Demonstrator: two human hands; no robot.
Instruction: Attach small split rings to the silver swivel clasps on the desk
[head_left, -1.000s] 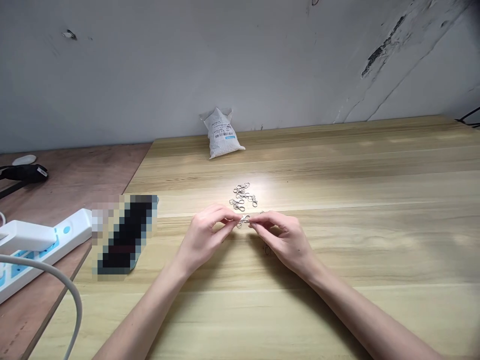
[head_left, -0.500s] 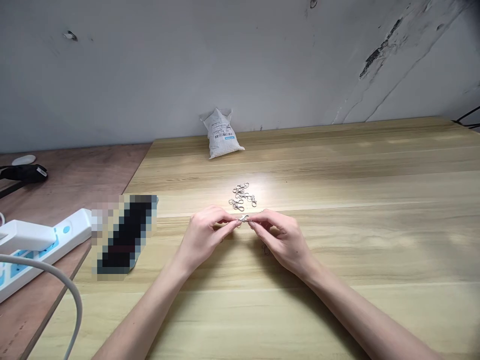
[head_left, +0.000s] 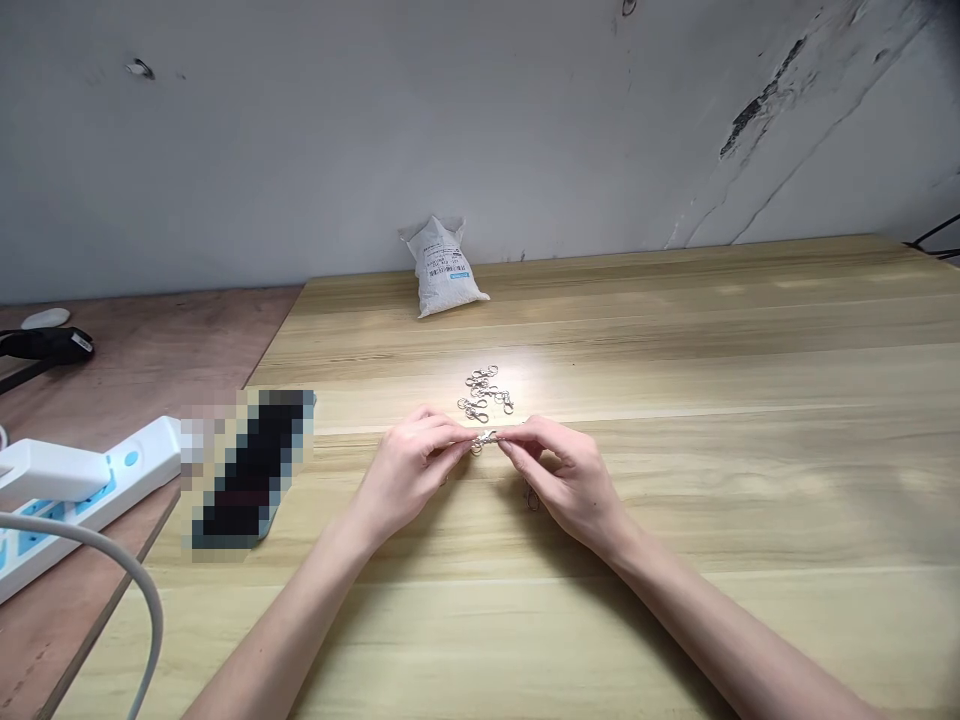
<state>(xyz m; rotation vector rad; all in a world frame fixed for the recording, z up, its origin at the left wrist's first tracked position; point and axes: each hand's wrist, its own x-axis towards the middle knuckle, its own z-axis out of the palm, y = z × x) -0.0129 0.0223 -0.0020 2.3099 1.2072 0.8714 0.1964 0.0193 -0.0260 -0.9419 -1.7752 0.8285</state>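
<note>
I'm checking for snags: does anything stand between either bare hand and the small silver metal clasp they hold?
Nothing visible does: the bare left hand and bare right hand both pinch the silver metal clasp. Loose silver metal clasps lie beyond it.

Passage: wide open stretch of table (head_left: 787,420), right of the right hand (head_left: 559,465); narrower lane, dark slab (head_left: 251,470) to left hand (head_left: 411,465). Obstacles: clasps (head_left: 481,391), just beyond both hands; bag (head_left: 448,272), at rear by wall (head_left: 300,150); dark slab, left; power strip (head_left: 150,448) and arching cable (head_left: 142,586), far left.
</note>
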